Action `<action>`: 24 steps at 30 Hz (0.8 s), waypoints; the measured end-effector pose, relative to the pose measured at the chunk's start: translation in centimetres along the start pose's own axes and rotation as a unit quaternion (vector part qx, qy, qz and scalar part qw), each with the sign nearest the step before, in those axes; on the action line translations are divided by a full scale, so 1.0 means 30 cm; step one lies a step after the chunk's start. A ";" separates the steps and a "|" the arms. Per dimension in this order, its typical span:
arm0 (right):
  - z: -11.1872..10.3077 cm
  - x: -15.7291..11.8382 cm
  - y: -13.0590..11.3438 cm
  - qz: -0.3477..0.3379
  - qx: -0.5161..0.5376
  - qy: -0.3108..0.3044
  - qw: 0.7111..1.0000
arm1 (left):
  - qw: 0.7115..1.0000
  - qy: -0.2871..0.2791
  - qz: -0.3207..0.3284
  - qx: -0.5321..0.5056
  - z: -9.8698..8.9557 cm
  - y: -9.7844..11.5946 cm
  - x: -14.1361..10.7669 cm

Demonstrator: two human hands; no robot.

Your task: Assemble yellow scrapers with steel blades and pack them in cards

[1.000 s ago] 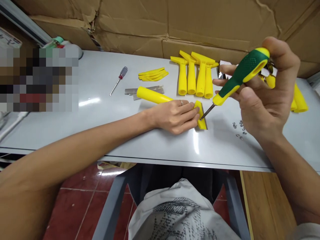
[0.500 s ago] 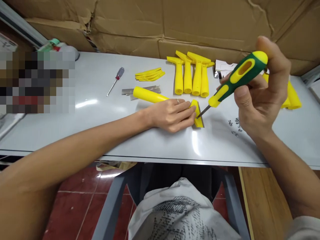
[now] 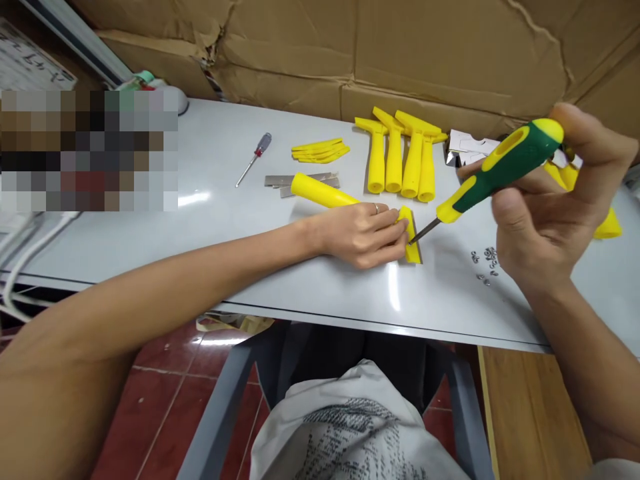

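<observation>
Left hand [image 3: 367, 235] pins a yellow scraper [image 3: 320, 190] near the tabletop's [image 3: 210, 257] front edge; right hand [image 3: 550, 207] grips a green-and-yellow screwdriver [image 3: 505, 167].

The left fingers press on the scraper beside its head, the handle pointing toward the back left corner. The right thumb and fingers hold the screwdriver tilted, its tip at the scraper's head. Loose screws [image 3: 487, 261] lie near the right hand. Toward the back edge are four yellow scrapers [image 3: 412, 163], yellow strips [image 3: 320, 151], metal blades [image 3: 279, 180] partly behind the held handle, and a small screwdriver [image 3: 254, 160].
</observation>
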State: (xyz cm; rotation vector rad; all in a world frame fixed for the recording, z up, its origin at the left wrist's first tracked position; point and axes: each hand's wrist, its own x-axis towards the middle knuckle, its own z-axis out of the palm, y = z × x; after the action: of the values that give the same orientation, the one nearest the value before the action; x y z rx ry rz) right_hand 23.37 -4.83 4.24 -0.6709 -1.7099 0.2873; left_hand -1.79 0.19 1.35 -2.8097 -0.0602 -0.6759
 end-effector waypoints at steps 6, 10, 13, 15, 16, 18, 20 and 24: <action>0.017 0.004 0.040 0.006 0.030 0.007 1.000 | 0.975 0.069 0.103 0.185 0.017 -0.007 -0.026; 0.007 0.000 0.055 0.055 0.073 -0.042 0.995 | 0.960 0.077 0.123 0.238 0.013 -0.004 -0.022; 0.000 -0.004 0.062 0.083 0.092 -0.063 0.990 | 0.959 0.091 0.128 0.237 0.008 0.000 -0.015; -0.001 -0.005 0.065 0.094 0.096 -0.060 0.989 | 0.959 0.098 0.131 0.234 0.005 0.001 -0.012; 0.000 -0.005 0.065 0.100 0.097 -0.056 0.989 | 0.959 0.102 0.130 0.232 0.005 0.001 -0.012; 0.005 -0.004 0.064 0.097 0.094 -0.044 0.990 | 0.959 0.114 0.130 0.224 0.007 0.001 -0.012; 0.015 -0.001 0.059 0.072 0.082 -0.023 0.994 | 0.961 0.119 0.129 0.215 0.012 0.001 -0.014; 0.045 0.004 0.037 0.002 0.031 0.029 0.999 | 0.985 0.064 0.073 0.141 0.029 0.003 -0.019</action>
State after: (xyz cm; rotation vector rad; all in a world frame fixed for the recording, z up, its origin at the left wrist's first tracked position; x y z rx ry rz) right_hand 22.37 -3.65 3.41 -0.6311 -1.6388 0.3186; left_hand -1.89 0.33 0.32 -2.4680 0.0695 -0.7468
